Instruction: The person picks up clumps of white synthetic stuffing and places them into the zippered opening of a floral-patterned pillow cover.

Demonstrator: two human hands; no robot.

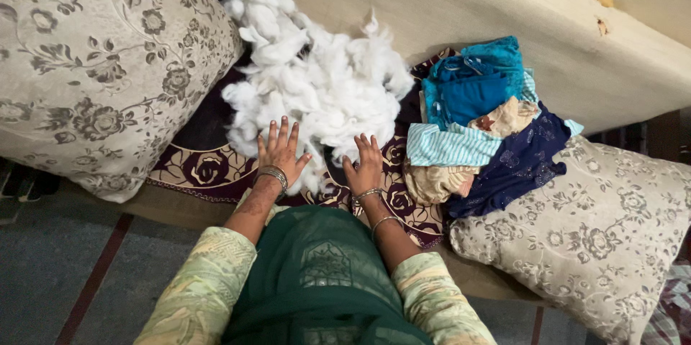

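A big heap of white cotton stuffing (317, 79) lies on a maroon patterned mat (209, 169). My left hand (279, 149) rests flat on the near edge of the heap, fingers spread, bangles on the wrist. Beside it, my right hand (366, 163) also lies open with its fingers against the stuffing. Neither hand holds anything.
A large floral cushion (93, 64) sits at the left and another floral cushion (597, 237) at the right. A pile of folded clothes (479, 125), blue, striped and navy, lies between the stuffing and the right cushion. A beige wall (504, 14) runs behind. Grey floor is below left.
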